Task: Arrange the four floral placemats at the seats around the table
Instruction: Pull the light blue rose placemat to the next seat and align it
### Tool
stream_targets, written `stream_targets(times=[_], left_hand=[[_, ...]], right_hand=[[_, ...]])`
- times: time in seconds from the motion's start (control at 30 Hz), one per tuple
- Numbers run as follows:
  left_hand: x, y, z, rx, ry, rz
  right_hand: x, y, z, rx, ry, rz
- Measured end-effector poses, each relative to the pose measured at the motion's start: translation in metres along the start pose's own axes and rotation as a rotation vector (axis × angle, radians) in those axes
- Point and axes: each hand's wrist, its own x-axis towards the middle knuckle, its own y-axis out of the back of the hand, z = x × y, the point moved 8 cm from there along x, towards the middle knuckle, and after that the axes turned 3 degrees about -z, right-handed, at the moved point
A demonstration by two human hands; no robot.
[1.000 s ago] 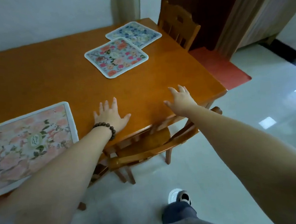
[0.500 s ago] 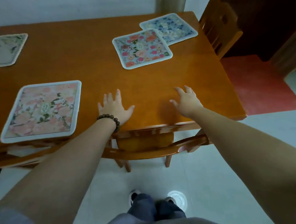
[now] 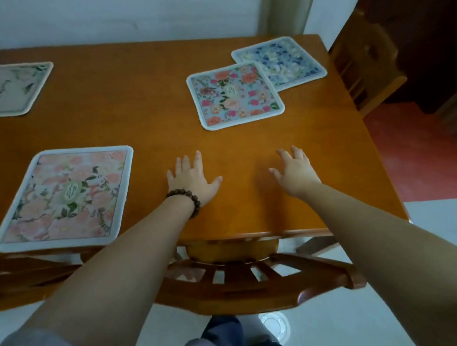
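Several floral placemats lie on the wooden table (image 3: pixel 138 117). A pink one (image 3: pixel 68 198) sits at the near left edge. A cream and green one (image 3: pixel 4 89) lies at the far left. A red-flowered one (image 3: pixel 235 95) lies right of centre, overlapping a blue one (image 3: pixel 281 61) behind it. My left hand (image 3: pixel 191 176), with a bead bracelet, and my right hand (image 3: pixel 295 170) hover open over bare wood near the front edge, short of the red-flowered mat. Neither holds anything.
A wooden chair (image 3: pixel 249 282) is pushed in under the near edge, between me and the table. Another chair (image 3: pixel 364 62) stands at the right end, with a red mat (image 3: pixel 415 155) on the floor beyond it. A wall runs behind the table.
My view has swung left and closer, bringing the far left mat into sight. Both hands have moved a little forward over the table, still open.
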Motion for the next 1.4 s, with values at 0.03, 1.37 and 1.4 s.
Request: stream_targets(times=[0.03, 1.37, 1.4], left_hand=[[0.010, 0.003, 0.000, -0.004, -0.004, -0.001], [0.262, -0.024, 0.005, -0.186, -0.029, 0.099], [0.255, -0.025, 0.004, -0.186, -0.023, 0.101]], right_hand=[[0.009, 0.002, -0.002, -0.005, -0.011, 0.005], [0.263, -0.028, 0.014, 0.078, -0.093, -0.001], [0.255, -0.031, 0.013, 0.069, -0.094, -0.011]])
